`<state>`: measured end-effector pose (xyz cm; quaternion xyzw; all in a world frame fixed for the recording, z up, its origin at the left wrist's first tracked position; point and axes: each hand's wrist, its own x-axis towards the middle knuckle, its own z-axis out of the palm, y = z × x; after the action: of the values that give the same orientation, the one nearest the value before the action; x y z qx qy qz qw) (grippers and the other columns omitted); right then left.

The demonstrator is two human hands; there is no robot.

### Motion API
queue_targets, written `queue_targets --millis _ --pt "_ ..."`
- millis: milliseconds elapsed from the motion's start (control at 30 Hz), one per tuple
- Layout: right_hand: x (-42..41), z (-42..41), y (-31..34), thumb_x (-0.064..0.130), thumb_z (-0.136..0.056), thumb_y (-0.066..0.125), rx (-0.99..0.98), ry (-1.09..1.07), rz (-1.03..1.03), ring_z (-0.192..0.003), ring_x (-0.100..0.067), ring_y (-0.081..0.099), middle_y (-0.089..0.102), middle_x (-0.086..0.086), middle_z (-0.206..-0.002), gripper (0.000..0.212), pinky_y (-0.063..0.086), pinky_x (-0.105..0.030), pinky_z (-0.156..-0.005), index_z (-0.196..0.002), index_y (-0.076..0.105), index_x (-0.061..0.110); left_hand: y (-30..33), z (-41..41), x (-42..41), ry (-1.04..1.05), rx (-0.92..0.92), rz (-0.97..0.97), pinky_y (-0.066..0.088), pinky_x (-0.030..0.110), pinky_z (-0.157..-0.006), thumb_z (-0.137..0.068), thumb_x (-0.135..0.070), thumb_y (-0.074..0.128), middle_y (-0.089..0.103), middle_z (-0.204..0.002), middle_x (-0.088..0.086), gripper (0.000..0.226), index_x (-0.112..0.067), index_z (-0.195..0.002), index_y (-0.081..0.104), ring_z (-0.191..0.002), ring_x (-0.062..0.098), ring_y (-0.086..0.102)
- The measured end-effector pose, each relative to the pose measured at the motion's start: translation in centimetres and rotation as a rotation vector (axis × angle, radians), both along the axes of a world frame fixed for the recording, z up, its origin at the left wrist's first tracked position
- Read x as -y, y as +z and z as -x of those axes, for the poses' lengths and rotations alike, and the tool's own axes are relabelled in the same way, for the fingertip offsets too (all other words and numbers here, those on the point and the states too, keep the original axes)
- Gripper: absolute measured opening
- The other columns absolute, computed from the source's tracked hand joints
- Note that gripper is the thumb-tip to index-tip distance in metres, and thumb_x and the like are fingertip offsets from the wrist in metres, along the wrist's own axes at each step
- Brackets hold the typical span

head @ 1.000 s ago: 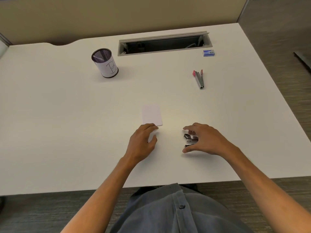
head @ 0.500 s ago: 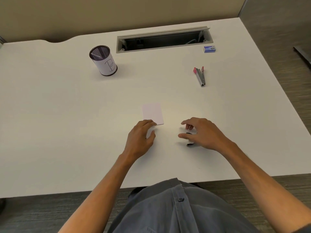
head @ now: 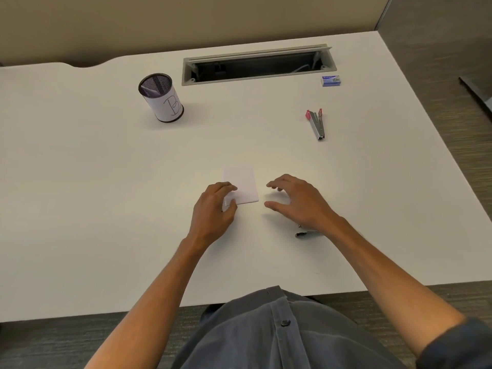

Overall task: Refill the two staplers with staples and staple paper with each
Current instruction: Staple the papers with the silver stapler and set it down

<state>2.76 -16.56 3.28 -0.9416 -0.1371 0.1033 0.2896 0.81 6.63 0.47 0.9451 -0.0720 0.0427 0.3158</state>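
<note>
While both hands work near the middle of the surface (head: 80, 182), the left hand (head: 213, 206) rests on the near left corner of the paper (head: 242, 186), its thumb and fingers lightly bent over that corner; whether it pinches the sheet cannot be told. The right hand (head: 298, 201) hovers just right of the paper, fingers spread and relaxed, holding nothing. The black stapler (head: 306, 233) lies on the surface under the right wrist, mostly hidden, with its visible end pointing left; its long axis appears to run roughly left to right. It lies on the near side of the right hand's fingers, so that hand is the nearer one and would have to draw back toward the body to reach it. The pink stapler (head: 315, 123) lies well apart on the far right, its long axis running near to far, the pink end farthest away. The staple box (head: 331, 80) sits beyond it, beside the cable slot (head: 258, 65). A mesh pen cup (head: 161, 101) stands at far left.
</note>
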Motion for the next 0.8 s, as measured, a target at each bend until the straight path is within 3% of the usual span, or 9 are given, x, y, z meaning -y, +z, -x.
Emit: queue_targets --millis 200,333,633,800 --pt "-2.2 -1.9 -0.8 0.047 -0.088 0.065 0.044 0.057 0.055 -0.13 -0.015 0.041 0.042 0.009 -0.146 0.06 0.039 -0.034 -0.101 -0.141 0.047 0.024 -0.2 -1.4 -0.8 0.01 0.011 -0.032 0.043 0.032 -0.098 -0.089 -0.02 0.064 0.061 -0.13 0.001 0.033 -0.014 -0.122 0.064 -0.122 0.019 0.053" --pt "-3.1 -2.9 -1.5 0.049 -0.091 0.061 0.048 0.088 0.098 -0.143 -0.014 0.027 0.028 0.008 -0.158 0.068 0.03 -0.036 -0.11 -0.149 0.037 0.024 -0.4 -2.2 -1.4 -0.04 0.012 -0.112 0.034 0.038 -0.106 -0.087 -0.033 0.06 0.052 -0.141 0.001 0.048 -0.015 -0.131 0.056 -0.135 0.022 0.041" --pt "-4.0 -4.2 -1.9 0.052 -0.093 0.054 0.08 0.189 0.186 -0.147 -0.015 0.02 0.018 0.007 -0.163 0.072 0.027 -0.036 -0.113 -0.153 0.028 0.021 -0.9 -3.6 -2.5 -0.17 -0.078 -0.233 0.016 0.042 -0.119 -0.088 -0.058 0.038 0.026 -0.16 -0.004 0.072 -0.021 -0.15 0.033 -0.15 0.016 0.014" --pt "-3.9 -4.3 -2.2 0.052 -0.093 0.054 0.071 0.217 0.227 -0.147 -0.014 0.018 0.021 0.006 -0.162 0.07 0.021 -0.035 -0.114 -0.152 0.03 0.022 -1.4 -3.8 -2.7 -0.221 -0.114 -0.25 0.014 0.043 -0.12 -0.085 -0.061 0.034 0.024 -0.16 -0.007 0.077 -0.02 -0.15 0.033 -0.15 0.014 0.012"
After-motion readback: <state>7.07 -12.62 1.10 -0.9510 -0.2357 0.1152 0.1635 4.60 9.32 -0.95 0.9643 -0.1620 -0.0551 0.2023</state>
